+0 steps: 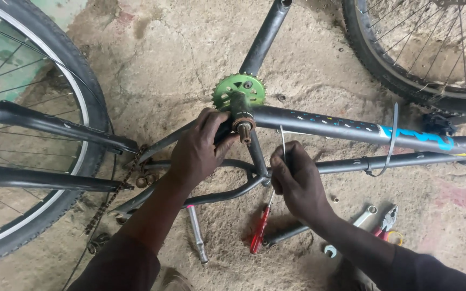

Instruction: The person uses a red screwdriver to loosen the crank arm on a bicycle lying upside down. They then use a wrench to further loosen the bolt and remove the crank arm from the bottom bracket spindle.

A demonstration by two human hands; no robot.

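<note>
A black bicycle frame [330,125] lies on its side on a dusty concrete floor. Its green chainring [238,86] sits behind the bottom bracket shell, where a rusty axle end [244,129] sticks out. My left hand [198,148] grips the shell just left of that axle. My right hand [295,180] is closed around a thin metal rod [282,144] that points up toward the frame tube. A red-handled screwdriver [260,229] lies on the floor just under my right hand.
A rusty chain [115,191] hangs loose by the rear stays. One wheel [39,129] fills the left side, another wheel [427,48] the top right. On the floor lie a spanner [351,223], red-handled pliers [386,221] and a socket wrench [197,237].
</note>
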